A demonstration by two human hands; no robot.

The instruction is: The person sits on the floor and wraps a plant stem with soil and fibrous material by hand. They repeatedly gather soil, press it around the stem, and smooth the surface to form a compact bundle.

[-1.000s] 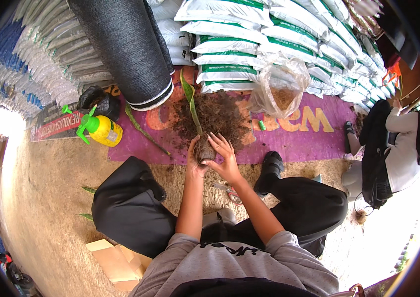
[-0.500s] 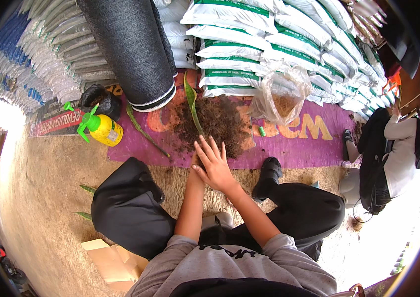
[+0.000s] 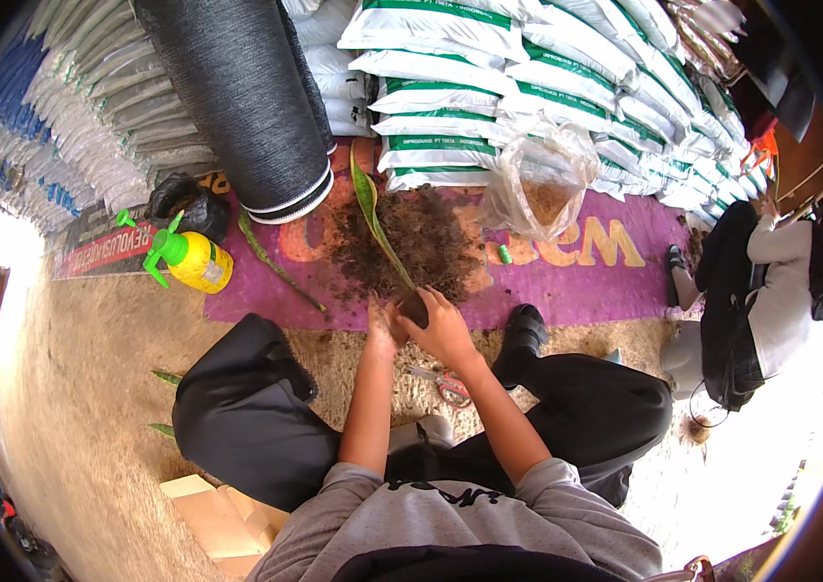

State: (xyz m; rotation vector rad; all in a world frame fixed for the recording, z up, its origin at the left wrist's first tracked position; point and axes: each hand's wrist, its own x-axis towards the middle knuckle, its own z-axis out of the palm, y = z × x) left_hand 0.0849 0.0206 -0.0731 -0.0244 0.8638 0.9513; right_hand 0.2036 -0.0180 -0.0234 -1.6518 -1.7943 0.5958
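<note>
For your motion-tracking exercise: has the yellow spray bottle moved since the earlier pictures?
No. The yellow spray bottle lies in the same spot, at the purple mat's left end beside the black bag.

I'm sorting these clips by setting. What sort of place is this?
Probably a plant nursery or garden-supply store: stacked white-and-green sacks, a loose pile of dark soil on a purple mat, and a yellow spray bottle.

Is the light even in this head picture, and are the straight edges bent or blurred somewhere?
Head view: uneven light, with glare at the left rim and lower right; the hands at the soil pile are sharp and evenly lit; stacked sacks curve toward the rim; the sandy ground at lower left smears.
</note>
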